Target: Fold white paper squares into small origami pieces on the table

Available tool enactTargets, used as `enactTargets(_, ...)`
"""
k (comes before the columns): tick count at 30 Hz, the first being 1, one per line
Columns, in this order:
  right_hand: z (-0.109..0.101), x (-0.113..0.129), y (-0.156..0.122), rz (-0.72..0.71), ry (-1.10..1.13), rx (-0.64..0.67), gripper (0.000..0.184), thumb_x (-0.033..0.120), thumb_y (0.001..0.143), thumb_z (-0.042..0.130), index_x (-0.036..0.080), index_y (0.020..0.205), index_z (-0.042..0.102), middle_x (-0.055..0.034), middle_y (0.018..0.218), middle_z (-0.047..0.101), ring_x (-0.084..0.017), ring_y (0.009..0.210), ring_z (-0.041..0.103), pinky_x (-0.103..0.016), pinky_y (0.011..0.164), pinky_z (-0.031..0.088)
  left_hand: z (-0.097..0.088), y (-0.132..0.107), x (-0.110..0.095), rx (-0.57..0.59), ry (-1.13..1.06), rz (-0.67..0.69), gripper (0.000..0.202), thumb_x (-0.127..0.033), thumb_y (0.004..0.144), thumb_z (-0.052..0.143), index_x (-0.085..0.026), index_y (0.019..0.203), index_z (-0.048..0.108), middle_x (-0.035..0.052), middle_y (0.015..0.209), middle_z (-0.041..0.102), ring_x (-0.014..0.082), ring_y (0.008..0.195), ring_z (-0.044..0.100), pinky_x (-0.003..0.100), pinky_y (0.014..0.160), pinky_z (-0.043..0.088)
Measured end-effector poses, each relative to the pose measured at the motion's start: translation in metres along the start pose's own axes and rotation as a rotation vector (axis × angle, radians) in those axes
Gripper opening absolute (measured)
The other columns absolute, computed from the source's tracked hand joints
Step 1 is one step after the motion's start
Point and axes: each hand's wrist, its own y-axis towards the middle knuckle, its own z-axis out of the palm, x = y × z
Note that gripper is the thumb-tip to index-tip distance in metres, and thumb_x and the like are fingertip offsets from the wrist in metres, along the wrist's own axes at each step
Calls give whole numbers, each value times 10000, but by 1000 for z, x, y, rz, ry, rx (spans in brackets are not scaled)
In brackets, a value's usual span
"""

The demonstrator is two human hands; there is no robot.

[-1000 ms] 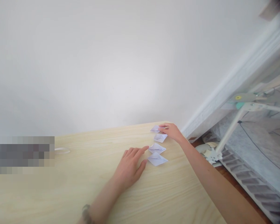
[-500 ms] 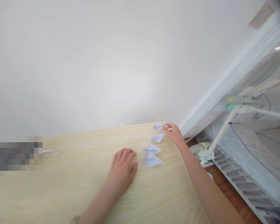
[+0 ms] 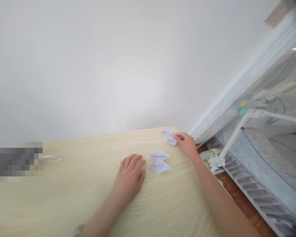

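Observation:
My right hand (image 3: 186, 144) has its thumb and forefinger closed on the right tip of a folded white paper boat (image 3: 171, 141) near the table's far right corner. Just behind that boat lies another paper boat (image 3: 167, 131), free of the fingers. Two more, a paper boat (image 3: 160, 155) and the nearest paper boat (image 3: 160, 167), sit one in front of the other with their edges meeting. Left of this pair, my left hand (image 3: 130, 173) rests palm down on the table (image 3: 88, 184), fingers stretched out and holding nothing.
A white wall (image 3: 113, 65) rises behind the table. At the left is a blurred-out dark object with a white loop (image 3: 52, 158). Beyond the table's right edge stand a white metal frame (image 3: 233, 141) and grey fabric (image 3: 251, 184) above a reddish-brown floor (image 3: 233, 189).
My right hand has left the farthest boat and come slightly nearer, pinching the second boat. That boat has shifted to the right. My left hand stays in place.

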Motion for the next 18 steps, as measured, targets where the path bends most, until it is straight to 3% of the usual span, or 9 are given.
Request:
enactTargets(4, -1, 1, -4, -20, -10, -50, 314, 407, 747, 518, 165, 917, 625, -90, 962, 586, -133, 595, 539, -301, 657, 459, -1, 0, 0, -12, -17, 4, 246, -202, 837, 403, -208, 1056, 514, 72, 1165, 508, 249, 1123, 400, 455, 922, 352)
enactTargets(6, -2, 11, -16, -25, -28, -101, 385, 423, 767, 491, 156, 1029, 582, -115, 1026, 538, -112, 547, 495, -321, 681, 451, -1, 0, -1, 1, -20, -1, 247, -199, 837, 404, -205, 1059, 513, 72, 1168, 504, 249, 1125, 397, 453, 927, 348)
enactTargets(8, -3, 26, -34, -68, -61, -122, 373, 436, 757, 506, 188, 1022, 590, -85, 958, 539, -104, 519, 447, -301, 642, 443, -1, 0, -1, 17, -20, -5, 248, -199, 839, 402, -203, 1061, 512, 73, 1174, 499, 248, 1133, 388, 451, 936, 338)
enactTargets(11, -1, 49, -60, -130, -10, 89, 290, 425, 784, 476, 205, 911, 616, -26, 759, 549, -100, 483, 422, -246, 531, 414, 0, 0, -1, 16, -16, -3, 249, -203, 841, 399, -205, 1064, 509, 74, 1178, 494, 247, 1138, 381, 450, 942, 330)
enactTargets(14, 4, 59, -72, -99, 4, 194, 277, 437, 773, 487, 200, 850, 610, 6, 627, 519, -107, 486, 435, -233, 505, 397, 1, 1, 0, 10, -11, -1, 248, -203, 843, 394, -198, 1063, 510, 77, 1178, 494, 247, 1132, 384, 448, 941, 330)
enactTargets(16, 5, 56, -70, -84, -23, 145, 283, 437, 783, 470, 197, 849, 603, 11, 596, 494, -115, 506, 445, -234, 514, 395, 1, 1, -1, 14, -12, 2, 247, -201, 844, 392, -193, 1059, 512, 79, 1175, 497, 248, 1129, 386, 446, 939, 333)
enactTargets(18, 3, 48, -61, -72, -82, -6, 287, 425, 794, 454, 191, 883, 594, 5, 614, 475, -121, 525, 443, -246, 541, 405, 0, 1, -1, 17, -15, 5, 247, -200, 842, 394, -193, 1059, 513, 79, 1175, 498, 248, 1128, 388, 447, 936, 336)
